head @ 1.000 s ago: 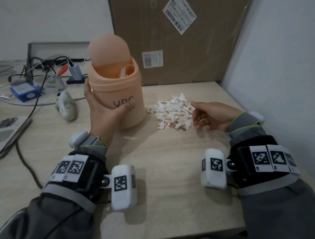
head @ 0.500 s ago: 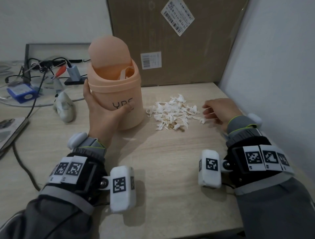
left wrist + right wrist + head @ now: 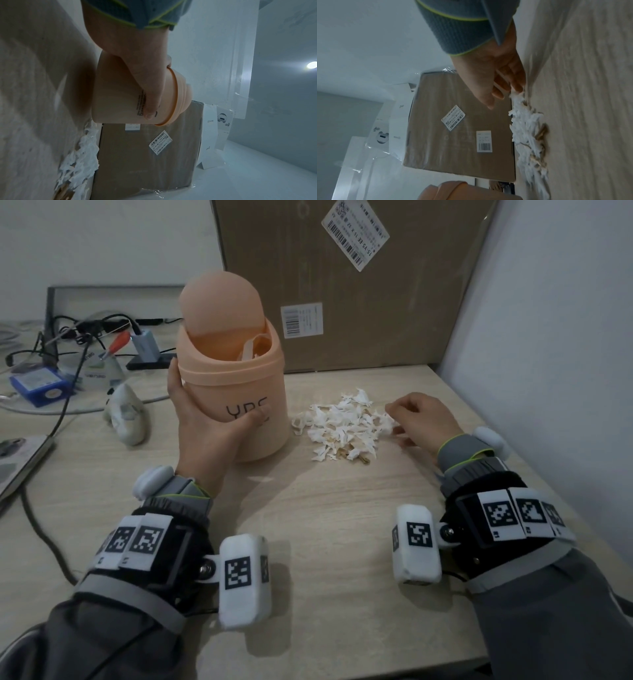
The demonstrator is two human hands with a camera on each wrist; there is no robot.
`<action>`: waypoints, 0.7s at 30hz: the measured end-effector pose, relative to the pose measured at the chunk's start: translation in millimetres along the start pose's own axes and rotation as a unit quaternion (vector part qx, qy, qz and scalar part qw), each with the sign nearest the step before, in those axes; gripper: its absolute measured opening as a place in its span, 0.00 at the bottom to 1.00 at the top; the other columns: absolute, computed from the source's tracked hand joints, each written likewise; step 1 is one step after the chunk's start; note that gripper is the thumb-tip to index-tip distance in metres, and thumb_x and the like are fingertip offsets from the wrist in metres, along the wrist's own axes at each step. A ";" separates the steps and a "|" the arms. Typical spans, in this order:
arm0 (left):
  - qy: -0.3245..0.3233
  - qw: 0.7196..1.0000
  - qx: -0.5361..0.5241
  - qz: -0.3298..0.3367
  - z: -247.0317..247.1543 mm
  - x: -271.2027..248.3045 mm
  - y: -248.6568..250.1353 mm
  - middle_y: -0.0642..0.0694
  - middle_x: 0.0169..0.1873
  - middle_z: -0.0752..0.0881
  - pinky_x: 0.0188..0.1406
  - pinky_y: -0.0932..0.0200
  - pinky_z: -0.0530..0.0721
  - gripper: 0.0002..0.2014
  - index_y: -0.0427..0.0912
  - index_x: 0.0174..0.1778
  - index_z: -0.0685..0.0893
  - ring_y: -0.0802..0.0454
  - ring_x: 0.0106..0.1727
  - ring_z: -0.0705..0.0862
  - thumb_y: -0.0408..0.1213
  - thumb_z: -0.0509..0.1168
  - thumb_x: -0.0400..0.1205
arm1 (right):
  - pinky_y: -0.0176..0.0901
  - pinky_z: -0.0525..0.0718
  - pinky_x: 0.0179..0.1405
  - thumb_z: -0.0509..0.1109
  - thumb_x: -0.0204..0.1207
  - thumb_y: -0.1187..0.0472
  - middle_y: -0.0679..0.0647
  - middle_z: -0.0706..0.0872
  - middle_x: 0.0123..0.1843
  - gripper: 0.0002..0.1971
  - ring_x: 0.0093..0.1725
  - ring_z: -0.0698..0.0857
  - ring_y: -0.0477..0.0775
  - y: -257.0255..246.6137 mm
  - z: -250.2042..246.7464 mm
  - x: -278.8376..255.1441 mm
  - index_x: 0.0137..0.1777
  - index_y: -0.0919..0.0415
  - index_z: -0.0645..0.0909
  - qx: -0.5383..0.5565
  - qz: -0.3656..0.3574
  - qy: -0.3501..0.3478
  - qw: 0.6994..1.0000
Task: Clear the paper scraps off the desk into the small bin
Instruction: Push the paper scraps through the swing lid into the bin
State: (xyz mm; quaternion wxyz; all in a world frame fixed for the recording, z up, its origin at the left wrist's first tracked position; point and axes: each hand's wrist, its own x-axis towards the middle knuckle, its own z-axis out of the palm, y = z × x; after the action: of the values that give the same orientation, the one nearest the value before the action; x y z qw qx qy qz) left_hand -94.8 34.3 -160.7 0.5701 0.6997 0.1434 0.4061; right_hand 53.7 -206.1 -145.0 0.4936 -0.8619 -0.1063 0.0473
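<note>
Gathering scraps; bin steadied beside the pile.

Left hand (image 3: 209,436) grips the bin (image 3: 236,392), upright on the tabletop (image 3: 325,525), lid tipped open, a pale strip showing inside. Right hand (image 3: 423,422) fingers (image 3: 517,86), relaxed and holding nothing, touch the right edge of the scraps (image 3: 342,428), just right of the bin. Advice: rake them together toward the bin, take a full pinch, drop it well inside the mouth.
</note>
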 end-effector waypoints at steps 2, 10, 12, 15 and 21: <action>0.000 1.000 -0.002 -0.001 0.3 -0.2 0.0 0.53 0.80 0.69 0.77 0.42 0.77 0.67 0.53 0.87 0.48 0.56 0.77 0.74 0.51 0.84 0.57 | 0.58 0.85 0.56 0.67 0.73 0.39 0.56 0.83 0.60 0.25 0.55 0.84 0.60 0.4 1.1 -0.5 0.61 0.57 0.78 -0.098 -0.015 0.006 0.995; -0.008 1.000 -0.004 -0.003 1.1 -0.6 -0.5 0.55 0.79 0.70 0.76 0.43 0.78 0.67 0.55 0.87 0.48 0.58 0.76 0.75 0.50 0.84 0.57 | 0.49 0.73 0.69 0.74 0.65 0.37 0.58 0.70 0.72 0.42 0.71 0.73 0.59 -3.6 35.6 -10.1 0.75 0.54 0.66 -0.255 -0.110 -0.106 0.955; -0.007 1.000 -0.004 0.000 1.5 -1.0 -0.4 0.55 0.79 0.70 0.76 0.43 0.78 0.67 0.54 0.87 0.48 0.58 0.76 0.75 0.50 0.84 0.57 | 0.43 0.72 0.63 0.75 0.69 0.45 0.58 0.74 0.67 0.30 0.66 0.76 0.59 -2.3 36.3 -6.8 0.68 0.57 0.75 -0.265 -0.123 -0.095 0.952; -0.009 1.000 -0.005 -0.001 1.7 -0.9 -1.0 0.54 0.79 0.70 0.76 0.42 0.78 0.67 0.54 0.87 0.48 0.57 0.77 0.75 0.50 0.84 0.57 | 0.36 0.69 0.53 0.73 0.73 0.56 0.59 0.81 0.62 0.16 0.63 0.79 0.58 -1.8 35.5 -3.1 0.58 0.61 0.83 -0.252 -0.140 -0.062 0.956; -0.011 1.000 -0.006 -0.003 1.8 -1.0 -0.1 0.54 0.79 0.70 0.76 0.43 0.78 0.67 0.55 0.87 0.48 0.57 0.77 0.75 0.50 0.85 0.57 | 0.32 0.70 0.45 0.73 0.72 0.64 0.55 0.89 0.50 0.08 0.54 0.84 0.54 -1.7 34.2 0.2 0.51 0.60 0.87 -0.191 -0.133 0.011 0.973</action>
State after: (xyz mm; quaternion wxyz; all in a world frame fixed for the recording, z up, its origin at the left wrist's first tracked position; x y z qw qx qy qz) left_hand -94.0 32.4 -161.3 0.5767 0.7006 0.1367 0.3974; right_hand 47.3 -176.4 -160.9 0.3233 -0.9186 -0.2221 -0.0495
